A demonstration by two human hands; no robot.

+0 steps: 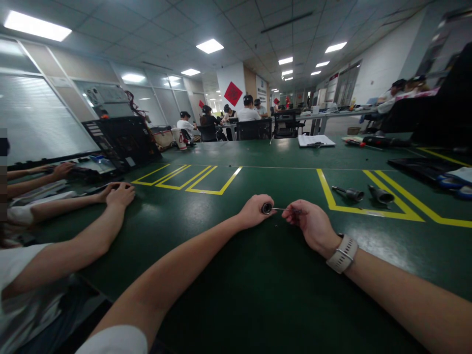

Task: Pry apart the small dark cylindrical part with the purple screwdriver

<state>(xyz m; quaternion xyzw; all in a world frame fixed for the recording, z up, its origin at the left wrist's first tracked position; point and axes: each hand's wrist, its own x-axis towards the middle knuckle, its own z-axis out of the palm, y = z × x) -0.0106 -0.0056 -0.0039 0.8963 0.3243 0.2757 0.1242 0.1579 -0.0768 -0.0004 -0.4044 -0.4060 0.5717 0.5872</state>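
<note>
My left hand (255,211) is closed around a dark cylindrical part (266,208), whose round open end faces me. Pinched in the fingers of my right hand (309,221) is a thin metal rod tool (280,209); its tip reaches the side of the cylindrical part. What kind of tool it is, I cannot make out. A tiny dark piece (276,225) lies on the green table (258,285) just below my hands. To the right, inside yellow tape lines, rest two dark parts with cup-shaped ends, one (348,193) left of the other (381,195).
Yellow tape (221,191) marks boxes on the table. A clipboard (316,141) with a pen, a red-handled screwdriver (359,143) and blue-handled scissors (455,182) lie farther off. At left, a co-worker's hands (120,192) rest near an open computer case (121,140).
</note>
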